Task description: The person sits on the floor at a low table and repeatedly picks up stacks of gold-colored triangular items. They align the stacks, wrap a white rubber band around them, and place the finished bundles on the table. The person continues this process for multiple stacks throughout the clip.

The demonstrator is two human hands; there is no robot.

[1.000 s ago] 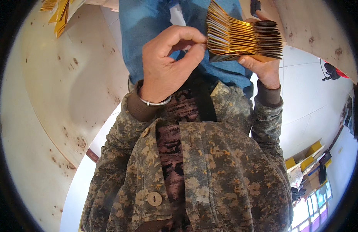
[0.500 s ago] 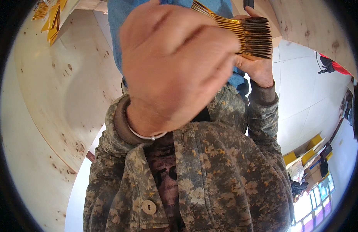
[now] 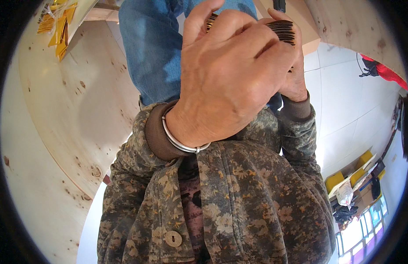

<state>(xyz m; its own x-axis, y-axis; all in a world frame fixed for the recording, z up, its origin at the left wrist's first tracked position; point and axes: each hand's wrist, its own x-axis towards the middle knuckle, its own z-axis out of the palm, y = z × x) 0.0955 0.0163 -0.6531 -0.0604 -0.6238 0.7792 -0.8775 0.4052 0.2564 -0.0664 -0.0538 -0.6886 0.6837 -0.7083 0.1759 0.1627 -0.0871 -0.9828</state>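
Gold-edged sheets, a thick stack [image 3: 283,31], sit high in the middle of my view, just over my blue-jeaned knees [image 3: 155,48]. My left hand [image 3: 230,83] is curled across the front of the stack, fingers folded over its near edge, a silver bangle [image 3: 180,141] on the wrist. My right hand [image 3: 295,81] grips the stack from behind. More gold sheets [image 3: 58,26] lie on the plywood table [image 3: 58,132], well apart

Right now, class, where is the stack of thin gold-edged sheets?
In the head view, the stack of thin gold-edged sheets sits at top centre-right, gripped by the right hand and mostly hidden behind the left hand, above the blue jeans.
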